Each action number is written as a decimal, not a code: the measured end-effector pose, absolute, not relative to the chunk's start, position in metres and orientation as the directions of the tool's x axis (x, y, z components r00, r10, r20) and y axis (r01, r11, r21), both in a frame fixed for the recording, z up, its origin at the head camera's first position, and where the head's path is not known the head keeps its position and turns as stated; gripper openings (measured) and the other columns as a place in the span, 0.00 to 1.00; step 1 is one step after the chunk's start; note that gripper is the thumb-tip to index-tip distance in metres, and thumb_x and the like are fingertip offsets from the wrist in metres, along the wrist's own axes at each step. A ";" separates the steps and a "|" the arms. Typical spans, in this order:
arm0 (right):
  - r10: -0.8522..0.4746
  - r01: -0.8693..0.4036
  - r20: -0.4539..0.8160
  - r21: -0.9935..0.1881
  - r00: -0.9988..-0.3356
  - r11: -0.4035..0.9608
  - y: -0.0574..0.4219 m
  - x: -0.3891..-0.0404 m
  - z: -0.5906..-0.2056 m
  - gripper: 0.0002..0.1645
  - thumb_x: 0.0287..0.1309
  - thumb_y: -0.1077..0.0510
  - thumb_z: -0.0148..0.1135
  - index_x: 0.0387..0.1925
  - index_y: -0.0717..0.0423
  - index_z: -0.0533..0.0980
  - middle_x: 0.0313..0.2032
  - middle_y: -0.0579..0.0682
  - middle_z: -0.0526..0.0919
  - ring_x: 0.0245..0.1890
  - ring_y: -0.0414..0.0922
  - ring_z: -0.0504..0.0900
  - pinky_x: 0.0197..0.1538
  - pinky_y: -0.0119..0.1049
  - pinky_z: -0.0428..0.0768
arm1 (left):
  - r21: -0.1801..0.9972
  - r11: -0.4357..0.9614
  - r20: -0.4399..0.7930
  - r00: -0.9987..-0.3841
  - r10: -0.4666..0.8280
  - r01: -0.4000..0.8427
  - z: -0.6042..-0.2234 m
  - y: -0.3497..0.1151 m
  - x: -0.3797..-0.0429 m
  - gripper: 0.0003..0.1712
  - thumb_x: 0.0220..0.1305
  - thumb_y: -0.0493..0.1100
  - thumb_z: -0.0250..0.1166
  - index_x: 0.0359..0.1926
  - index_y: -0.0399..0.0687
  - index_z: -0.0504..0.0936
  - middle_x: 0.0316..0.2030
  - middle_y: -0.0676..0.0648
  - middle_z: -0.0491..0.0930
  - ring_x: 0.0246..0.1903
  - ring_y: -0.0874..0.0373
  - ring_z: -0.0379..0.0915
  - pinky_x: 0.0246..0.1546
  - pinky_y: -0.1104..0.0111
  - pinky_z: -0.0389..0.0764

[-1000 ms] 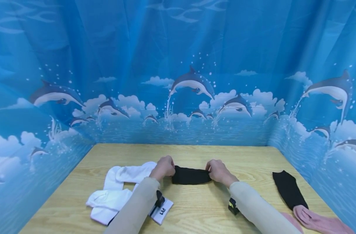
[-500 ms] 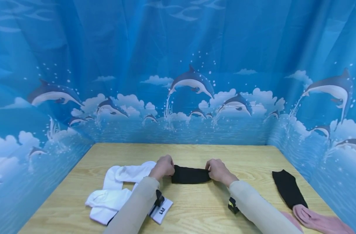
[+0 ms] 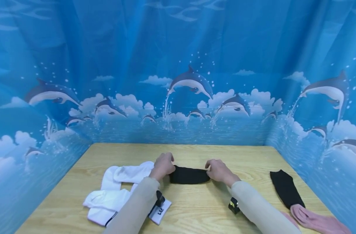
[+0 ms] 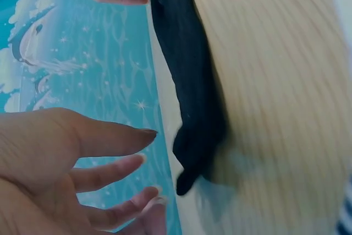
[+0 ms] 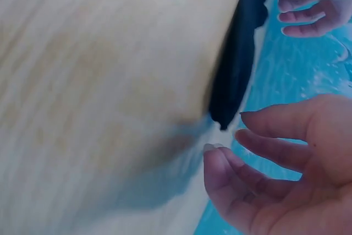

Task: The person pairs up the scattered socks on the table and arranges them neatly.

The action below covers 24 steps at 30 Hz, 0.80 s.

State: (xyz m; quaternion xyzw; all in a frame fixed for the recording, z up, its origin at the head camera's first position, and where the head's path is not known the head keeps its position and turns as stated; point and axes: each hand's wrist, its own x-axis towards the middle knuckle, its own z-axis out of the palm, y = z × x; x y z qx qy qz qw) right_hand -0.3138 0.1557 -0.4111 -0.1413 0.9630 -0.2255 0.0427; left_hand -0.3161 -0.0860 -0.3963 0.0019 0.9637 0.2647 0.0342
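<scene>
A folded black sock point(image 3: 189, 175) lies crosswise on the wooden table, between both hands. My left hand point(image 3: 163, 165) hovers at its left end. In the left wrist view, the thumb and fingers of that left hand point(image 4: 60, 163) are spread, with a gap between them and the black sock point(image 4: 195, 81). At the other end is my right hand point(image 3: 218, 169). Seen from the right wrist, the right hand point(image 5: 280, 163) has loosely bent fingers, apart from the tip of the sock point(image 5: 236, 64), and nothing is between them.
White socks point(image 3: 108, 200) lie on the left of the table, partly behind the left sleeve point(image 3: 134, 204). One cuff point(image 3: 161, 211) bears dark lettering. Another black sock point(image 3: 287, 188) and a pink sock point(image 3: 315, 219) lie at the right edge. A dolphin-print curtain point(image 3: 178, 130) encloses the table.
Both hands have loosened from the ends of the black sock. The left hand has risen slightly, while the sock stays on the table.
</scene>
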 end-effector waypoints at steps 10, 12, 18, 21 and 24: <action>-0.286 -0.246 -0.033 -0.422 -0.958 0.873 0.191 -0.307 -0.378 0.16 0.62 0.64 0.66 0.51 0.65 0.81 0.35 0.54 0.84 0.35 0.46 0.80 0.41 0.44 0.82 | 0.517 0.853 0.020 -0.997 0.069 0.070 -0.384 -0.061 -0.317 0.19 0.58 0.34 0.71 0.51 0.45 0.82 0.55 0.40 0.81 0.48 0.44 0.78 0.41 0.53 0.82; -0.283 -0.243 -0.032 -0.423 -0.959 0.873 0.201 -0.304 -0.372 0.16 0.61 0.64 0.66 0.51 0.66 0.81 0.34 0.54 0.83 0.34 0.46 0.80 0.40 0.43 0.81 | 0.523 0.850 0.007 -0.997 0.077 0.069 -0.382 -0.055 -0.317 0.18 0.60 0.34 0.71 0.52 0.45 0.82 0.56 0.41 0.81 0.46 0.46 0.77 0.41 0.54 0.81; -0.264 -0.231 -0.023 -0.413 -0.964 0.881 0.243 -0.294 -0.362 0.18 0.61 0.64 0.64 0.51 0.68 0.80 0.34 0.55 0.83 0.32 0.45 0.79 0.37 0.42 0.79 | 0.529 0.843 -0.018 -0.991 0.129 0.100 -0.381 -0.044 -0.317 0.18 0.61 0.34 0.71 0.53 0.45 0.83 0.56 0.41 0.81 0.39 0.49 0.75 0.37 0.56 0.79; -0.250 -0.225 -0.016 -0.381 -0.968 0.897 0.270 -0.286 -0.359 0.18 0.61 0.63 0.64 0.51 0.69 0.80 0.34 0.55 0.83 0.33 0.46 0.80 0.37 0.43 0.80 | 0.528 0.841 -0.016 -0.988 0.152 0.121 -0.380 -0.042 -0.317 0.18 0.60 0.33 0.71 0.53 0.44 0.83 0.57 0.41 0.81 0.38 0.50 0.75 0.35 0.58 0.79; -0.236 -0.215 -0.016 -0.351 -0.972 0.911 0.298 -0.278 -0.356 0.18 0.60 0.63 0.64 0.49 0.70 0.80 0.34 0.55 0.84 0.33 0.46 0.80 0.36 0.44 0.81 | 0.526 0.841 -0.003 -0.988 0.156 0.131 -0.379 -0.041 -0.318 0.18 0.60 0.32 0.71 0.51 0.44 0.83 0.57 0.41 0.82 0.37 0.50 0.75 0.35 0.58 0.79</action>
